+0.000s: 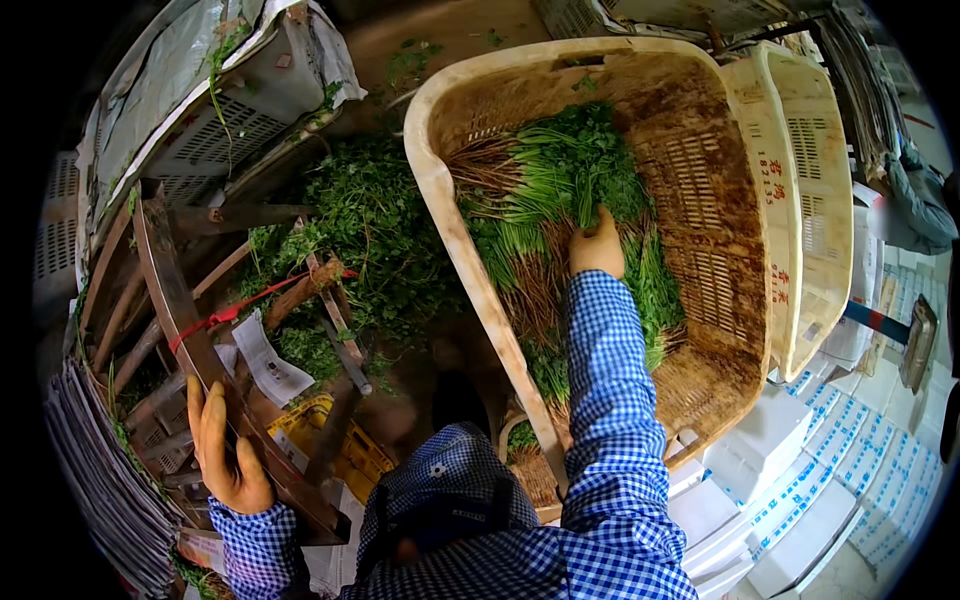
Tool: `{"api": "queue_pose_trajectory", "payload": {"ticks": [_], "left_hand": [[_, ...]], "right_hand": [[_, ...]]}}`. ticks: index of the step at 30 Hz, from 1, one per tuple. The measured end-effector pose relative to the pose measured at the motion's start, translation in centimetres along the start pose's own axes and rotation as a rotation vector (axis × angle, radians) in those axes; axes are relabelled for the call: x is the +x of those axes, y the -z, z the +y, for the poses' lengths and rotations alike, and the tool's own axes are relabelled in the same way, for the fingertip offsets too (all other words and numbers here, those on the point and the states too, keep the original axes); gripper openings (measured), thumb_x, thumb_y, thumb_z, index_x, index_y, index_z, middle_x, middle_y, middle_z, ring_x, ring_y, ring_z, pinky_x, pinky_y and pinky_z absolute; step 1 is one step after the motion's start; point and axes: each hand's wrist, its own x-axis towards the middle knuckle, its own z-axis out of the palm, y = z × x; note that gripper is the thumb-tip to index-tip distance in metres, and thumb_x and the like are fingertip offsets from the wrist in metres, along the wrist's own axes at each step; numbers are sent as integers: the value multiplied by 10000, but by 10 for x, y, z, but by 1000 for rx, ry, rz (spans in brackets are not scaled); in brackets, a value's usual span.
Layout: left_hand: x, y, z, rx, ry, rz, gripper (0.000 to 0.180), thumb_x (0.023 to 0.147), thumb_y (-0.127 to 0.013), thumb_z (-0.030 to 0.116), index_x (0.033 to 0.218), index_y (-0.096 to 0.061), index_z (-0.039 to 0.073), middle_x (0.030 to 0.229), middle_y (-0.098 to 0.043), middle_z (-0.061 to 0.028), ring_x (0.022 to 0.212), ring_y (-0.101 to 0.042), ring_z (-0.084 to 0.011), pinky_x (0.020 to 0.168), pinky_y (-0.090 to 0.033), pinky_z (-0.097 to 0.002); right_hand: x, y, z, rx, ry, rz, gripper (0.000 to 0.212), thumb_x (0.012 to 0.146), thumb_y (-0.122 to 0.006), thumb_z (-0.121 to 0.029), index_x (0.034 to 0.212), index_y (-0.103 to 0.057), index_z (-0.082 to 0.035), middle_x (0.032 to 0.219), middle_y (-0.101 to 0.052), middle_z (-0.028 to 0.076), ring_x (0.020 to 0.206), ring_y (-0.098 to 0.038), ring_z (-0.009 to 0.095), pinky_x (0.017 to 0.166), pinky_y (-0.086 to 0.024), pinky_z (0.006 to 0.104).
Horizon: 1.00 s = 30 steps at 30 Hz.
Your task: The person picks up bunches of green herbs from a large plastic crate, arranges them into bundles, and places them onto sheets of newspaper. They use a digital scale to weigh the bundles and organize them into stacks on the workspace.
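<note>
A large dirt-stained cream plastic crate [440, 190] stands in front of me, with bunches of coriander [535, 185] lying in it, green leaves and brownish root ends showing. My right hand [597, 247] reaches down into the crate, its fingers closed around a bunch of coriander whose green stems run up from the hand. Part of the grip is hidden behind the back of the hand. On the left, my left hand [225, 450] rests against a brown metal frame [165, 270], fingers stretched out and holding nothing.
Loose coriander [370, 210] is heaped between the frame and crate. A second cream crate [815, 200] adjoins on the right, above white boxes [810, 540]. A covered grey crate [225, 130] stands far left, stacked newspapers [110, 490] near left, a yellow basket [355, 455] below.
</note>
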Motion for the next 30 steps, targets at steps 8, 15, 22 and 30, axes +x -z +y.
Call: {"api": "queue_pose_trajectory", "payload": {"ticks": [8, 15, 22, 30], "left_hand": [[-2, 2, -1, 12, -3, -34, 431, 1008, -449, 188, 1373, -517, -31, 1373, -553, -232, 1390, -384, -455, 1131, -357, -512], [-5, 8, -2, 146, 7, -83, 428, 1023, -442, 217, 1371, -524, -19, 1341, -579, -235, 1362, -407, -486, 1124, -357, -530], [-12, 17, -2, 145, 22, -111, 444, 1036, -433, 238, 1399, -482, -14, 1357, -555, -254, 1361, -393, -510, 1137, -308, -565], [-5, 14, -4, 102, -43, -113, 420, 1022, -437, 202, 1368, -494, -30, 1342, -560, -267, 1341, -408, -528, 1134, -303, -579]], "right_hand": [[11, 19, -79, 325, 155, -81, 530, 978, -614, -220, 1465, -443, -103, 1141, -681, 95, 894, -671, 249, 816, -552, 432], [54, -19, -81, -456, 865, 233, 669, 847, -715, -101, 1457, -440, -128, 1458, -490, 111, 1331, -459, 329, 1077, -433, 471], [71, 1, -135, -756, 791, -140, 619, 770, -798, -209, 1348, -579, -178, 1192, -644, 117, 1080, -609, 304, 893, -542, 439], [119, -10, -41, 642, 387, -81, 174, 840, -719, -76, 1011, -699, -46, 1012, -652, 99, 936, -608, 240, 829, -553, 342]]}}
